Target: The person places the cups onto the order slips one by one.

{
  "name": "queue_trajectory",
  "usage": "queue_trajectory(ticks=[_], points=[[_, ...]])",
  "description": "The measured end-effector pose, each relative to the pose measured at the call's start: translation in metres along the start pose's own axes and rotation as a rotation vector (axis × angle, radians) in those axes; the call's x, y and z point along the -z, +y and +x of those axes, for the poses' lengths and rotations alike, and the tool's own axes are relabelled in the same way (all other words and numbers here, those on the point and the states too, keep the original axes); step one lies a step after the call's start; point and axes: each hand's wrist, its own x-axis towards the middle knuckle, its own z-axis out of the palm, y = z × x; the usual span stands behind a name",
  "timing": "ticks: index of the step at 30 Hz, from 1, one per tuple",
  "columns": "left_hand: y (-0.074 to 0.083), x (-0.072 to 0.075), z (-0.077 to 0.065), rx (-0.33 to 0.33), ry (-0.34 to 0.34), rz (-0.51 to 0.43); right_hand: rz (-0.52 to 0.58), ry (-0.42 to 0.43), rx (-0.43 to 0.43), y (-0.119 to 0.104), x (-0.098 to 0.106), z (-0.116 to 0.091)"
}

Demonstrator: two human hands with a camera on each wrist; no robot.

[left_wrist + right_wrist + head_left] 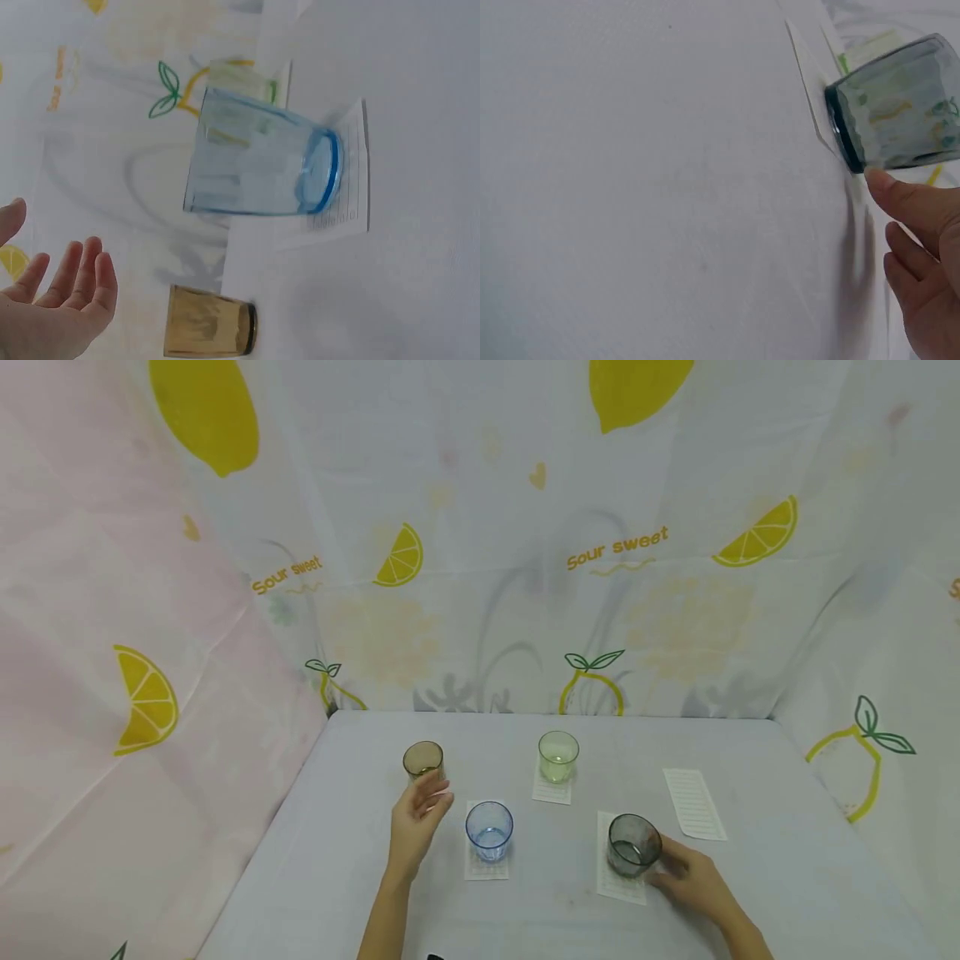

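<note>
My left hand (414, 827) hovers with loosely bent fingers between the amber glass (422, 753) and the blue glass (489, 832). The left wrist view shows that hand (60, 304) apart from both glasses and holding nothing. In the head view its fingertips cover the lower part of the amber glass. The blue glass stands upright on a printed paper slip (480, 870). At the right, my right hand (693, 881) is beside the grey glass (633, 845), which stands on another slip (611, 885). In the right wrist view the thumb tip (880, 178) meets the glass's lower edge; contact is unclear.
Farther back, a pale green glass (558, 757) stands on a paper slip (551, 792). One more printed slip (694, 804) lies on the white table (555, 910) to the right. Lemon-patterned cloth (480, 527) hangs behind and at both sides.
</note>
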Motion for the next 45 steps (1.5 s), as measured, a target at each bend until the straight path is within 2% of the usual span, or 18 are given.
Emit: queue_trajectory(ticks=[4, 7, 11, 16, 22, 29, 34, 40, 45], points=[[-0.008, 0.019, 0.009, 0.067, 0.106, 0.026, 0.040, 0.050, 0.047, 0.007, 0.014, 0.003], [-0.015, 0.029, 0.018, 0.086, 0.169, 0.061, 0.052, 0.088, 0.051, 0.013, 0.028, 0.008], [-0.028, 0.035, 0.030, 0.105, 0.228, 0.108, 0.002, 0.092, -0.014, 0.022, 0.046, 0.017], [-0.043, 0.041, 0.045, 0.179, 0.269, 0.119, -0.053, 0.079, -0.062, 0.038, 0.060, 0.029], [-0.052, 0.051, 0.061, 0.262, 0.208, 0.090, -0.075, 0.041, -0.119, 0.055, 0.071, 0.044], [-0.055, 0.056, 0.073, 0.279, 0.103, 0.105, -0.052, -0.089, -0.209, 0.067, 0.084, 0.060], [-0.058, 0.054, 0.078, 0.284, 0.039, 0.110, -0.120, -0.124, -0.194, 0.076, 0.085, 0.065], [-0.065, 0.050, 0.080, 0.293, 0.033, 0.111, -0.131, -0.193, -0.210, 0.083, 0.079, 0.066], [-0.067, 0.047, 0.080, 0.299, 0.036, 0.106, -0.106, -0.205, -0.211, 0.081, 0.074, 0.066]])
